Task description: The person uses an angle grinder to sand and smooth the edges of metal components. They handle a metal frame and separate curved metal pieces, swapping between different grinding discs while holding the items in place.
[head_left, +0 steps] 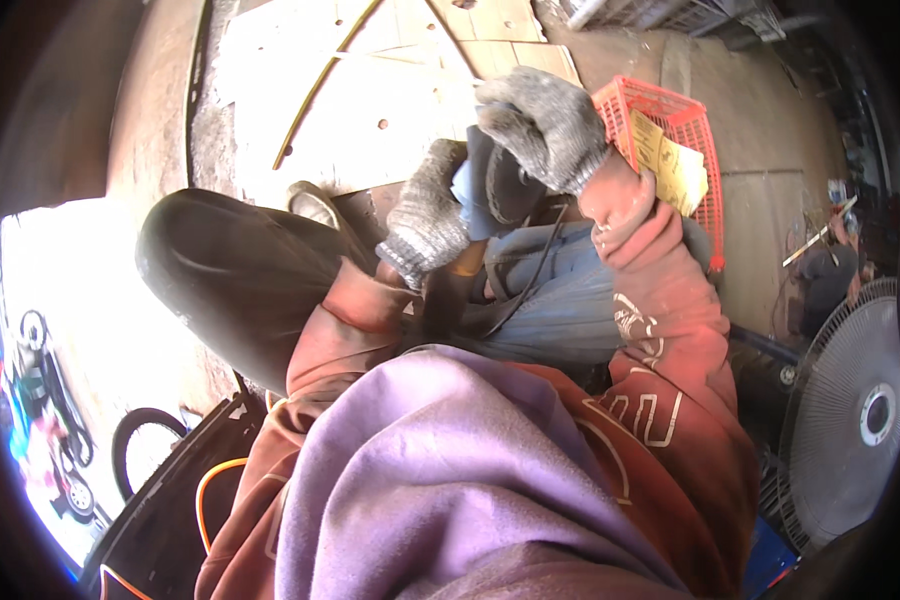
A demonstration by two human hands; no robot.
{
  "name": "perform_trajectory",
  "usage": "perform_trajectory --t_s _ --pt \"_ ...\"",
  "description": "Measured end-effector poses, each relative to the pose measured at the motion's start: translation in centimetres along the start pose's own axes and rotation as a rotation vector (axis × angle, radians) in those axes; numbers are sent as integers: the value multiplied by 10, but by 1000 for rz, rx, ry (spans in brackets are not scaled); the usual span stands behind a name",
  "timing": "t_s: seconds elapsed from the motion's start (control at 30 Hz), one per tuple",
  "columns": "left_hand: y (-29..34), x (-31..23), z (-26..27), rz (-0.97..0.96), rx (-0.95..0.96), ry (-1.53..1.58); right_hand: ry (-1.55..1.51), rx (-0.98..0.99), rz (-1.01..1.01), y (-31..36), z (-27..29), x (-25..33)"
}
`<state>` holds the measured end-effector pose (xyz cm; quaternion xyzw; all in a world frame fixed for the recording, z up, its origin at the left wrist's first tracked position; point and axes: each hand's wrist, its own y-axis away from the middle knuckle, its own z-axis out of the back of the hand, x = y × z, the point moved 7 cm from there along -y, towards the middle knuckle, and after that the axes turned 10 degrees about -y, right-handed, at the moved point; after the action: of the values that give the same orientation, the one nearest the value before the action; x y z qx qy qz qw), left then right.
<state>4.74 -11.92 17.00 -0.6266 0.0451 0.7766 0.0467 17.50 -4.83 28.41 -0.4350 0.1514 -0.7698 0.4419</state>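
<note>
My left hand (430, 214), in a grey knitted glove, closes against the side of a blue-and-black object (511, 185) above my lap. Its exact kind is hard to make out; a dark cord (538, 280) hangs below it. Just above its upper right side is my right hand (550, 122), gloved in the same grey knit, with fingers curled in. Whatever those fingers hold is hidden. A thin brown strip (452, 40) runs down to near the right fingertips, and I cannot tell whether they grip it.
Pale cardboard (370, 130) with small holes covers the floor ahead, with a curved yellow-brown strip (320, 78) on it. A red plastic basket (712, 190) with a yellow paper (670, 165) stands right of my right hand. A fan (855, 415) is at the right, a wheel (145, 448) lower left.
</note>
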Motion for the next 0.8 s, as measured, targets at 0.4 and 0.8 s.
perform_trajectory --t_s 0.4,0.8 --pt "11 9 15 130 -54 -211 39 208 74 -1 -31 2" --pt "15 14 11 53 -71 -147 -123 7 -393 41 -33 -46"
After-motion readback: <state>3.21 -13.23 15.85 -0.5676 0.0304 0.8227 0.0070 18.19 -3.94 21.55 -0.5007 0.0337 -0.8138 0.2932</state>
